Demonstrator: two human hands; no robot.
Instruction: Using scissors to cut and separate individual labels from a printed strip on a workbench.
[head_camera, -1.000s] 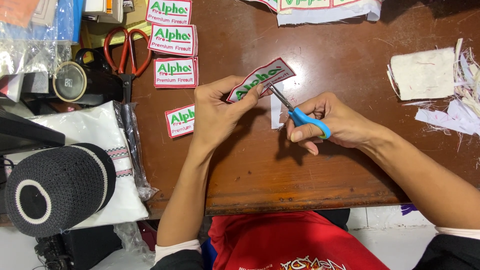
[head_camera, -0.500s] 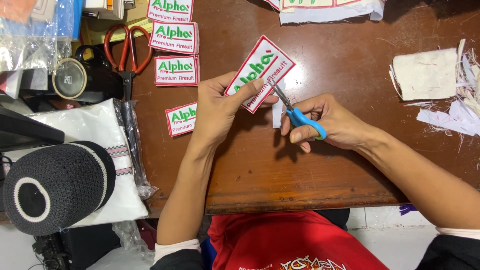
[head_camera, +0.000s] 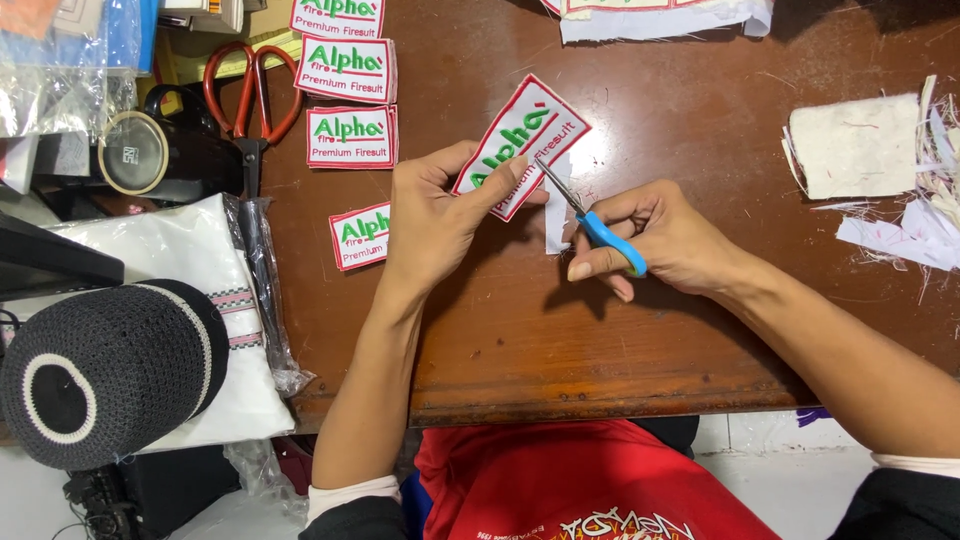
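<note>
White embroidered patch (head_camera: 522, 140), red-bordered, pinched in left hand (head_camera: 435, 215); four more lie on desk (head_camera: 650, 340); right hand (head_camera: 665, 235) clenches blue-handled scissors (head_camera: 590, 215).

Probably a tailoring workshop: embroidered patches (head_camera: 351, 137), red scissors (head_camera: 250, 95), fabric scraps (head_camera: 905, 215).

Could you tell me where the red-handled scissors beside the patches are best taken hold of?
Grip the red-handled scissors by their two loop handles, coming from the table's far edge. The loops lie open and uppermost in view, while the dark blades point toward the person, next to the embroidered patches.
</note>
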